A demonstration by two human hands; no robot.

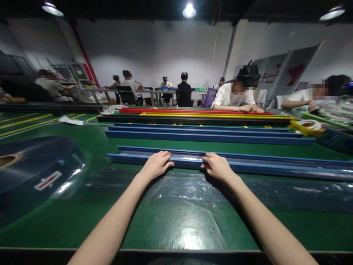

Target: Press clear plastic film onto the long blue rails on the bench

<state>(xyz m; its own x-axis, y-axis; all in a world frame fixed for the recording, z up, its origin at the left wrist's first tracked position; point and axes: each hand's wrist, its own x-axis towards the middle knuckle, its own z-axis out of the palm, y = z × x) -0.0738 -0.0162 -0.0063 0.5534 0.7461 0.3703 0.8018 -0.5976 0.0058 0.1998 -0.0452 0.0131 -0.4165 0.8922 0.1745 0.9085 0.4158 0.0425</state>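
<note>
A long blue channel strip [253, 168] lies crosswise on the green table, with shiny clear film seen along its trough. My left hand [157, 164] is bent over its near wall, fingers inside the trough and thumb on the near side. To the right, my right hand [217, 167] grips the same wall in a similar way, fingers curled. A bare stretch of channel shows between the two hands. Flat on the table in front of the channel is a band of clear plastic film [190, 191], partly under my forearms.
Beyond lie more blue strips [204, 135], a black strip [121, 119], a yellow strip [220, 116] and a red strip [193, 110]. A large roll of clear film [24, 180] sits at left. Across the table a person [234, 94] leans over; several others sit farther back.
</note>
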